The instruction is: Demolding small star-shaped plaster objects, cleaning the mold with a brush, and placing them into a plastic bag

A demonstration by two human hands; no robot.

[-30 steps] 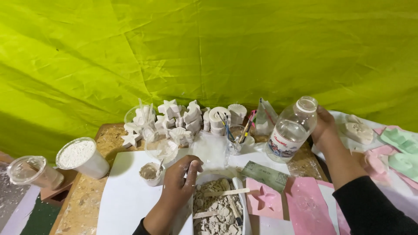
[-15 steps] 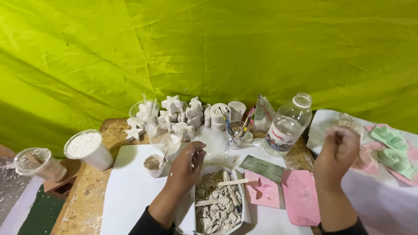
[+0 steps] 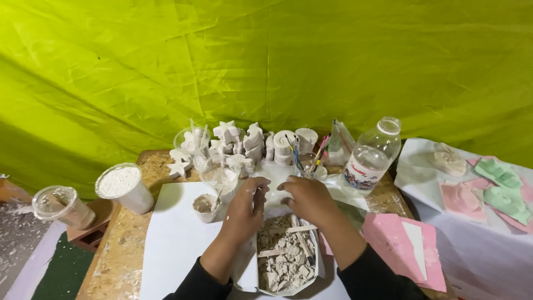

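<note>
Box of rubble: a white paper box (image 3: pixel 286 261) of broken grey-white plaster chunks and flat wooden sticks sits at the near edge of the worktop, on the white sheet (image 3: pixel 177 244).
Left hand: the left hand (image 3: pixel 244 208) hovers over the box's far left corner, fingers curled around a thin stick; grip looks closed.
Right hand: the right hand (image 3: pixel 308 197) lies over the box's far edge, knuckles up, fingers bent down; whether it holds anything I cannot tell.
Close by: a small paper cup (image 3: pixel 206 206) of grey paste just left of the left hand.
Further out: white plaster stars and figures (image 3: pixel 239 141) along the far edge, a clear plastic bottle (image 3: pixel 371 156) to the right, a cup of white powder (image 3: pixel 123 186) at the left edge, pink moulds (image 3: pixel 405 244) at the right edge.
</note>
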